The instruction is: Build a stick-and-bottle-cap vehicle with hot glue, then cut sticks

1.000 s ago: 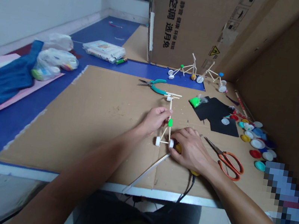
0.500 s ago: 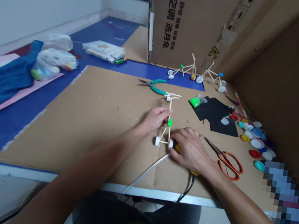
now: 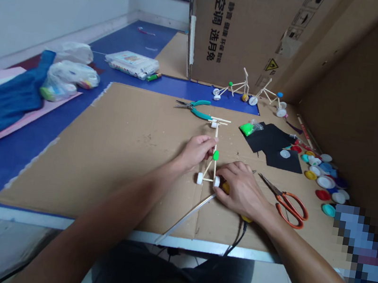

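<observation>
A small tricycle model of thin wooden sticks (image 3: 215, 166) stands on the cardboard sheet, with white wheels (image 3: 200, 178) and a green blob (image 3: 216, 155) at its joint. My left hand (image 3: 199, 151) pinches its long stick just above the green blob. The fingers and thumb of my right hand (image 3: 239, 187) are closed at the model's right rear wheel (image 3: 216, 181). Under that hand lies a yellow glue gun (image 3: 226, 187), mostly hidden, its clear glue stick (image 3: 186, 217) sticking out toward the table edge.
Teal-handled pliers (image 3: 199, 109) lie beyond the model. Orange-handled scissors (image 3: 289, 206) are to the right, near black sheets (image 3: 272, 138) and several bottle caps (image 3: 326, 182). Two similar stick models (image 3: 244, 85) stand at the back by a cardboard wall (image 3: 249, 31). Plastic bags (image 3: 72, 77) lie left.
The whole view has shifted very slightly. Both hands keep the same places on the model, and nothing is visibly taken up or let go.
</observation>
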The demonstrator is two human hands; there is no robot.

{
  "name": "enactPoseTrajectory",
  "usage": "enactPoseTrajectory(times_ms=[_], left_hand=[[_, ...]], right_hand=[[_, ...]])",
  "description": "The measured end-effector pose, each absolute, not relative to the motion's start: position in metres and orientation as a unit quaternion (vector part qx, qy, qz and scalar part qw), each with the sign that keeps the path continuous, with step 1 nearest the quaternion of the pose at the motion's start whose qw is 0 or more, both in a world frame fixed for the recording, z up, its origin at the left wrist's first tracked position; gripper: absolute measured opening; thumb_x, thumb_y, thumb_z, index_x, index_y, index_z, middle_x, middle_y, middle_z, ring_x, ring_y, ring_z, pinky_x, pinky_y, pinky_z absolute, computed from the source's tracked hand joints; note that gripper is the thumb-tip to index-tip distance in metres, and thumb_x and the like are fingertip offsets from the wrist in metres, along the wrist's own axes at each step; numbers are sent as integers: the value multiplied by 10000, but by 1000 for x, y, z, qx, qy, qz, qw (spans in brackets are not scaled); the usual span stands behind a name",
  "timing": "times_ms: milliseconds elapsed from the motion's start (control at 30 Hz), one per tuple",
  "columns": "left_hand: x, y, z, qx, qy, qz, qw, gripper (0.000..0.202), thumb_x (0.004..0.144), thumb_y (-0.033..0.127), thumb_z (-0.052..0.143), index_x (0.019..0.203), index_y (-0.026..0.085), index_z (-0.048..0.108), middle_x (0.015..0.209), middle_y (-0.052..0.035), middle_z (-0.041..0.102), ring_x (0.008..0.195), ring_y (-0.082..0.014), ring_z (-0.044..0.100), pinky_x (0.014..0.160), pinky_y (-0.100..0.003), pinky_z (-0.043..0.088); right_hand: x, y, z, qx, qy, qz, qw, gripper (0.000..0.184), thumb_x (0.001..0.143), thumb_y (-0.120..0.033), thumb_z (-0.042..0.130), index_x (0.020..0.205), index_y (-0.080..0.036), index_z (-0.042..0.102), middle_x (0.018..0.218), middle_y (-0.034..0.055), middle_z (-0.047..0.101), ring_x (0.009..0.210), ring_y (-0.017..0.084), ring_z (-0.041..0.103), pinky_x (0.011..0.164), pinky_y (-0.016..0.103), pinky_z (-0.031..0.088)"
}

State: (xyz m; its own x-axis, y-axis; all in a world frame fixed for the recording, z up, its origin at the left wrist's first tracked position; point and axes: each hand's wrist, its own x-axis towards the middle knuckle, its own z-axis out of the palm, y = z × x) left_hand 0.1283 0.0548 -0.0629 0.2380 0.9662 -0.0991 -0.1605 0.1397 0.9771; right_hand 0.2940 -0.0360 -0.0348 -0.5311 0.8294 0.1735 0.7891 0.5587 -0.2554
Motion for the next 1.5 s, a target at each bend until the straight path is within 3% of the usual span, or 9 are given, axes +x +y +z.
enactPoseTrajectory(times_ms=[333,700,867,1033,1133,1333,1500], left_hand=[[129,56,-64,473,419,451,630,325,888,329,610,618,163,538,520,39,519,433,-47,414,447,-191,309],[127,59,-71,482,412,454,626,328,842,419,629,643,167,561,536,35,521,436,-52,421,438,-196,305],[125,61,-70,468,421,457,629,283,816,405,614,672,164,577,532,36,520,431,-53,426,432,-194,294],[120,65,-70,462,440,458,619,276,797,417,587,699,158,589,535,28,548,408,-55,433,419,-195,286],[119,66,-68,462,446,464,611,278,785,417,580,692,155,587,524,29,538,405,-57,438,419,-190,286],[112,65,-58,471,474,461,584,261,795,403,569,699,161,570,523,43,524,386,-51,402,408,-184,256],[97,62,-58,493,488,461,553,212,778,358,595,693,166,564,535,48,531,400,-54,406,412,-185,264]], right_hand=[[294,-36,-35,-467,-871,76,134,197,854,-307,646,1002,-182,678,1028,108,695,971,282,543,865,412,390],[297,-37,-26,-472,-862,104,152,369,870,-541,663,1015,-201,663,1055,107,702,1010,291,559,895,432,397],[302,-38,-22,-471,-849,112,212,278,877,-462,674,999,-214,643,1048,83,699,1015,275,566,908,423,401],[310,-36,-30,-458,-814,98,343,72,845,-224,619,904,-229,578,959,59,672,946,247,575,887,407,428],[312,-33,-37,-437,-802,97,395,107,823,-131,547,816,-238,547,877,43,661,884,230,575,862,398,440],[317,-29,-37,-423,-801,90,415,138,847,-137,488,797,-237,569,829,35,661,844,216,582,842,391,443],[320,-28,-35,-450,-789,44,417,162,933,-231,475,805,-230,574,819,47,657,831,218,577,819,388,444]])
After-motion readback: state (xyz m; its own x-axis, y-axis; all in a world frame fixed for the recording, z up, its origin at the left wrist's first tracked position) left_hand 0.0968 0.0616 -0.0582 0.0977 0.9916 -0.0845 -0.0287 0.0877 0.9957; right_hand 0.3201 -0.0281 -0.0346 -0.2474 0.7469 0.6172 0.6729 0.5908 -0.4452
